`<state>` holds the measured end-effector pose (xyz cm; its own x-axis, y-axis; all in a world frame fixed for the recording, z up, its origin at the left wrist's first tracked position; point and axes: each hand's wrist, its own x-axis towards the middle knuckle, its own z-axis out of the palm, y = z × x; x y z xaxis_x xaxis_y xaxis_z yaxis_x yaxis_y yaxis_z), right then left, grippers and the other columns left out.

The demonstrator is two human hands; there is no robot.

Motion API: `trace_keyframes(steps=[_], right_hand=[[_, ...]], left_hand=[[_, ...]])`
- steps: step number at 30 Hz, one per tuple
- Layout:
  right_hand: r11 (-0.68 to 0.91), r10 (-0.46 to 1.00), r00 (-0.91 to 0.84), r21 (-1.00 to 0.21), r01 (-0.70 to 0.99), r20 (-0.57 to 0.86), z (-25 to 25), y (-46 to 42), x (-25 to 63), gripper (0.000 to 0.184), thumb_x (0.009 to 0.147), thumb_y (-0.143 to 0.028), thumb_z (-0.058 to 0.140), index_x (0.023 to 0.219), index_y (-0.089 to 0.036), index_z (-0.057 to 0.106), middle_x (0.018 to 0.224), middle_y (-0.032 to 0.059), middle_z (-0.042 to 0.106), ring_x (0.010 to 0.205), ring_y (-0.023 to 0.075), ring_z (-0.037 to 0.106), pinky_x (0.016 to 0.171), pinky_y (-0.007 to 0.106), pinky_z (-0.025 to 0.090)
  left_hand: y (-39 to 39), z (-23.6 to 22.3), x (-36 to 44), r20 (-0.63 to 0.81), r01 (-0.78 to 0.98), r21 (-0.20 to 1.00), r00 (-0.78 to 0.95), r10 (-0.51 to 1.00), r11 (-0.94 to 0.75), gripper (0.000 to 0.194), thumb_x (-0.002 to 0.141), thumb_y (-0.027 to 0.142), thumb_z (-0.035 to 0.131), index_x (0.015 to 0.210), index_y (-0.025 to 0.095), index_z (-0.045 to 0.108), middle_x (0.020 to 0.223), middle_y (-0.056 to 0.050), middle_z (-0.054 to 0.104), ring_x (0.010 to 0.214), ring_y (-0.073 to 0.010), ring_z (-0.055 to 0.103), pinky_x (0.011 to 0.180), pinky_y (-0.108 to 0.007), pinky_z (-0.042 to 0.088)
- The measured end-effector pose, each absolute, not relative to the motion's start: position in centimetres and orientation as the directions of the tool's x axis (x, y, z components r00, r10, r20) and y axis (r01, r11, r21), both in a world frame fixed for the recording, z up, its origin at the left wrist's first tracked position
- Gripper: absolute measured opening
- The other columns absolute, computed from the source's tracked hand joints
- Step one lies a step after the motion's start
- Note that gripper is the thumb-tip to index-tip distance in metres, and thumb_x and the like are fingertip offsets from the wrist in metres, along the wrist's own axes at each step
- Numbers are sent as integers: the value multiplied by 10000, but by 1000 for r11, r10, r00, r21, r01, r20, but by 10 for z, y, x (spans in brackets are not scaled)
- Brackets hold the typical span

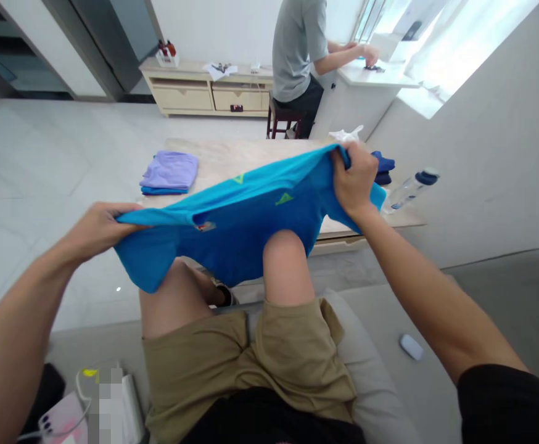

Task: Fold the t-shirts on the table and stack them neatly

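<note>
I hold a bright blue garment (246,222) with small green triangle marks stretched between both hands above my knees. My left hand (98,229) grips its left edge, fingers closed on the cloth. My right hand (355,179) is closed on the raised right edge, higher and farther from me. The cloth hangs down over my bare knees. I sit on a grey cushion, in tan shorts.
A low wooden table (232,161) ahead carries a folded purple and blue stack (170,172), dark blue folded clothes (383,168), a white bag and a water bottle (411,188). Another person sits at a white counter (366,74) behind. A small white case (411,346) lies on the sofa.
</note>
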<state>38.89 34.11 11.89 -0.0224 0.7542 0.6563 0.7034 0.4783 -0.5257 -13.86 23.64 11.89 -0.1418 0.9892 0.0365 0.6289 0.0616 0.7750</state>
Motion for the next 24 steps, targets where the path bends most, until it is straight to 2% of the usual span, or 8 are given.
trace_keyframes(steps=[2,4,8,11,13,16,20,24], right_hand=[[413,760,-31,-447,793,649,90,337,390,392,1124,-592,479,1038,-271,687,1061,122,766,1077,350,690,954,455,509],[375,779,-55,-393,840,625,60,337,392,396,1135,-534,441,1032,-257,705,1047,131,775,1038,338,719,924,436,526],[319,795,-42,-358,878,605,30,365,394,379,1144,-477,442,1072,-246,734,1047,131,795,1011,327,739,893,412,538],[299,802,-46,-335,893,595,27,406,388,390,1156,-462,440,1134,-227,751,1125,151,796,1061,334,729,930,421,535],[261,830,-51,-307,915,555,17,432,378,402,1158,-422,425,1204,-198,756,1205,185,784,1147,355,704,981,448,529],[137,900,-23,-233,963,435,-19,450,356,447,1120,-276,408,1404,-116,713,1387,259,727,1317,423,627,1082,551,495],[141,949,-76,-195,971,307,-84,432,329,590,1064,-130,345,1592,-81,605,1665,253,566,1536,411,498,1245,597,403],[200,973,-164,-234,951,165,-126,401,318,607,1123,-277,357,1668,-90,546,1760,237,470,1635,399,422,1316,586,366]], left_hand=[[240,92,-143,-12,612,786,-124,992,86,589,534,802,886,740,253,820,729,35,778,711,-209,629,590,-283,540],[248,67,-146,71,632,775,-138,988,33,493,626,766,833,723,283,812,719,41,772,711,-212,629,597,-271,519],[289,37,-150,325,703,702,-180,928,-109,383,811,658,707,848,291,805,880,23,815,845,-240,687,858,-348,583],[335,30,-142,421,783,614,-217,881,-101,327,931,533,610,960,251,774,1001,-54,807,988,-292,711,1035,-444,575],[361,20,-124,389,855,519,-239,890,3,329,995,433,544,1072,197,760,1176,-164,775,1144,-359,704,1108,-520,549],[376,-16,-84,266,911,364,-299,916,192,509,989,316,569,1435,91,668,1531,-314,611,1416,-467,590,1200,-642,462],[360,-82,-26,169,960,279,-82,982,32,624,1088,327,420,1661,103,526,1744,-231,492,1641,-402,413,1405,-645,164],[341,-115,0,81,948,319,-40,996,13,711,1122,456,360,1754,138,433,1835,-172,372,1736,-400,254,1417,-671,91]])
